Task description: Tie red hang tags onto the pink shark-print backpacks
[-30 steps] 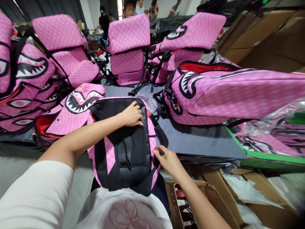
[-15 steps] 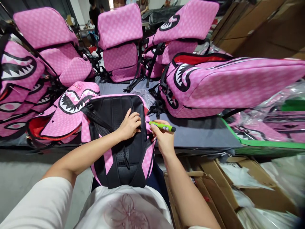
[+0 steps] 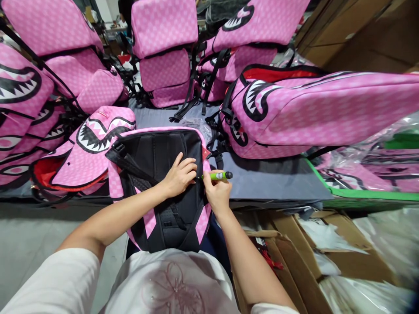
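A pink and black backpack (image 3: pixel 147 152) stands in front of me with its black padded back facing up toward me. My left hand (image 3: pixel 178 176) lies on that black panel, its fingers apart and slightly bent. With my right hand (image 3: pixel 218 192) I grip a bright green marker (image 3: pixel 218 175), its dark cap end pointing right. The marker's dark tip is at the right side of the black panel, close to my left fingertips; whether it touches the fabric, I cannot tell. A loose black shoulder strap (image 3: pixel 126 163) crosses the panel's left side.
Behind are stacks of pink backpacks (image 3: pixel 163 30). One with a red lining (image 3: pixel 55 174) sits open at left; a large one (image 3: pixel 310 113) lies at right on the grey tabletop (image 3: pixel 262 181). Plastic-wrapped bags (image 3: pixel 369 170) and open cardboard boxes (image 3: pixel 294 261) are on the right.
The marker has moved left and slightly down, its tip now by my left fingers. My left hand has shifted slightly down. The camera view has tilted a little downward.
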Tool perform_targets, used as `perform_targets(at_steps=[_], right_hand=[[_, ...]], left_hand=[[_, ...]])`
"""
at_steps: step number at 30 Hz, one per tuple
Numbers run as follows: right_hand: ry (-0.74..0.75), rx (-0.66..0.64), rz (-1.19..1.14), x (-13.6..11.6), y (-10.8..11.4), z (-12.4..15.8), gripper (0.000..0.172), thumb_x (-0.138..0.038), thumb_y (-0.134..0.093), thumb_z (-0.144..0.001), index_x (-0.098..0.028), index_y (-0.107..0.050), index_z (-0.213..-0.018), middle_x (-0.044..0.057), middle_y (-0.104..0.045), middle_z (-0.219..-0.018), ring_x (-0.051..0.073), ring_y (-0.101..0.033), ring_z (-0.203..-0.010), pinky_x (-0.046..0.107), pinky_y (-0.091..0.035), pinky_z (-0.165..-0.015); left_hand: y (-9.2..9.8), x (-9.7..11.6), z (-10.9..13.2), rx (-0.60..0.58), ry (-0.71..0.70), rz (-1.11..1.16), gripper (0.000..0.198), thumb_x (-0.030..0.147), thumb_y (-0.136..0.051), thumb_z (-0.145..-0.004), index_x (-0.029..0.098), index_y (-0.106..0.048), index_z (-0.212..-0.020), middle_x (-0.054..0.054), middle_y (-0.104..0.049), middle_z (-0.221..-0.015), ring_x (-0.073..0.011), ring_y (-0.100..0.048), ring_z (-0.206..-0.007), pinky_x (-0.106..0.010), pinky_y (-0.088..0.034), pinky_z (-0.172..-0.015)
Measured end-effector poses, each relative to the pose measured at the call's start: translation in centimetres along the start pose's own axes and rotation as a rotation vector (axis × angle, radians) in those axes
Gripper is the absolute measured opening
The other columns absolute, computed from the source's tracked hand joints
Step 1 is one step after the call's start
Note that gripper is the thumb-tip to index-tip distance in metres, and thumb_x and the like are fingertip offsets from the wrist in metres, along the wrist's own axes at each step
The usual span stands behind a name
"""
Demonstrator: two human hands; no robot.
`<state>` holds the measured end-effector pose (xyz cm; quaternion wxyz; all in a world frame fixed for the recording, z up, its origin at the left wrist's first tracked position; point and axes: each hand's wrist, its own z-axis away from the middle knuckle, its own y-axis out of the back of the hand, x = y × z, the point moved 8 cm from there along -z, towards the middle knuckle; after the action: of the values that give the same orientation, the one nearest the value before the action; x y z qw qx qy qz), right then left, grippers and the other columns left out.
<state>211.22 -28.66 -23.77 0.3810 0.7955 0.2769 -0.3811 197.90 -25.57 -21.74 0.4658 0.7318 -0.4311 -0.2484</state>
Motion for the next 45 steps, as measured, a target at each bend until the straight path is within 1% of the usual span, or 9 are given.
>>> perform_targets(at_steps=[5, 11, 16, 20, 26, 38, 40, 42, 45], right_hand=[[0.013, -0.029, -0.015, 0.18, -0.12, 0.16, 0.031, -0.047, -0.055, -0.088, -0.018, -0.057, -0.079, 0.001, -0.060, -0.061, 0.014, -0.055, -0.050, 0.026, -0.044, -0.054], [0.004, -0.017, -0.012, -0.28, 0.07, 0.08, 0.031, -0.047, -0.054, -0.088, -0.018, -0.058, -0.078, 0.002, -0.062, -0.064, 0.014, -0.057, -0.053, 0.027, -0.045, -0.056], [-0.015, -0.016, -0.013, -0.25, 0.20, 0.00, 0.032, -0.048, -0.053, -0.089, -0.018, -0.058, -0.078, 0.003, -0.061, -0.063, 0.015, -0.057, -0.053, 0.027, -0.045, -0.057], [-0.038, -0.010, -0.020, -0.15, 0.18, 0.04, 0.034, -0.049, -0.053, -0.088, -0.018, -0.058, -0.078, 0.001, -0.059, -0.059, 0.015, -0.055, -0.050, 0.027, -0.043, -0.055], [-0.041, -0.001, -0.030, -0.14, 0.10, 0.14, 0.032, -0.047, -0.054, -0.089, -0.018, -0.057, -0.076, 0.000, -0.057, -0.058, 0.013, -0.053, -0.049, 0.026, -0.041, -0.055], [-0.098, 0.012, -0.045, 0.27, 0.20, 0.21, 0.033, -0.047, -0.055, -0.089, -0.017, -0.059, -0.076, 0.001, -0.058, -0.058, 0.013, -0.054, -0.049, 0.025, -0.040, -0.054], [-0.092, -0.003, -0.059, 0.24, 0.10, 0.19, 0.033, -0.046, -0.054, -0.089, -0.016, -0.059, -0.076, 0.001, -0.059, -0.059, 0.013, -0.054, -0.050, 0.024, -0.040, -0.055], [-0.090, -0.030, -0.059, 0.32, -0.18, 0.01, 0.034, -0.047, -0.055, -0.089, -0.016, -0.060, -0.075, 0.000, -0.058, -0.058, 0.013, -0.053, -0.050, 0.024, -0.040, -0.055], [-0.119, -0.027, -0.049, 0.59, -0.42, -0.40, 0.035, -0.047, -0.055, -0.088, -0.017, -0.061, -0.073, 0.000, -0.057, -0.055, 0.013, -0.054, -0.050, 0.024, -0.040, -0.056]], left_hand=[[0.10, 0.16, 0.32, 0.044, -0.015, -0.028, 0.013, 0.026, -0.054, -0.091, 0.018, -0.064, -0.089, -0.007, -0.066, -0.110, -0.0242, -0.049, -0.126, -0.059, -0.017, -0.120], [-0.18, 0.02, 0.55, 0.035, 0.004, -0.010, 0.013, 0.026, -0.055, -0.090, 0.019, -0.066, -0.090, -0.007, -0.067, -0.110, -0.0245, -0.050, -0.125, -0.060, -0.015, -0.120], [-0.11, 0.04, 0.51, 0.042, 0.012, -0.032, 0.014, 0.026, -0.055, -0.090, 0.020, -0.067, -0.088, -0.007, -0.068, -0.109, -0.0248, -0.053, -0.122, -0.060, -0.017, -0.120], [-0.07, 0.03, 0.55, 0.062, 0.010, -0.045, 0.014, 0.026, -0.054, -0.091, 0.020, -0.066, -0.087, -0.006, -0.068, -0.109, -0.0238, -0.052, -0.123, -0.058, -0.019, -0.120], [0.08, 0.30, 0.68, 0.091, -0.016, -0.073, 0.013, 0.027, -0.055, -0.091, 0.020, -0.065, -0.087, -0.006, -0.068, -0.108, -0.0234, -0.053, -0.122, -0.057, -0.018, -0.120], [0.24, 0.55, 0.50, 0.098, -0.024, -0.083, 0.012, 0.027, -0.056, -0.091, 0.019, -0.065, -0.087, -0.005, -0.068, -0.107, -0.0226, -0.053, -0.121, -0.056, -0.017, -0.121], [0.18, 0.60, 0.49, 0.093, -0.021, -0.087, 0.013, 0.027, -0.056, -0.091, 0.019, -0.065, -0.087, -0.005, -0.068, -0.107, -0.0224, -0.054, -0.121, -0.055, -0.017, -0.121], [0.12, 0.40, 0.43, 0.083, -0.006, -0.108, 0.014, 0.028, -0.055, -0.091, 0.019, -0.065, -0.086, -0.005, -0.069, -0.106, -0.0222, -0.054, -0.120, -0.054, -0.017, -0.121], [0.30, 0.05, 0.16, 0.060, 0.001, -0.136, 0.013, 0.028, -0.056, -0.091, 0.019, -0.065, -0.086, -0.004, -0.069, -0.106, -0.0221, -0.055, -0.120, -0.053, -0.018, -0.120]])
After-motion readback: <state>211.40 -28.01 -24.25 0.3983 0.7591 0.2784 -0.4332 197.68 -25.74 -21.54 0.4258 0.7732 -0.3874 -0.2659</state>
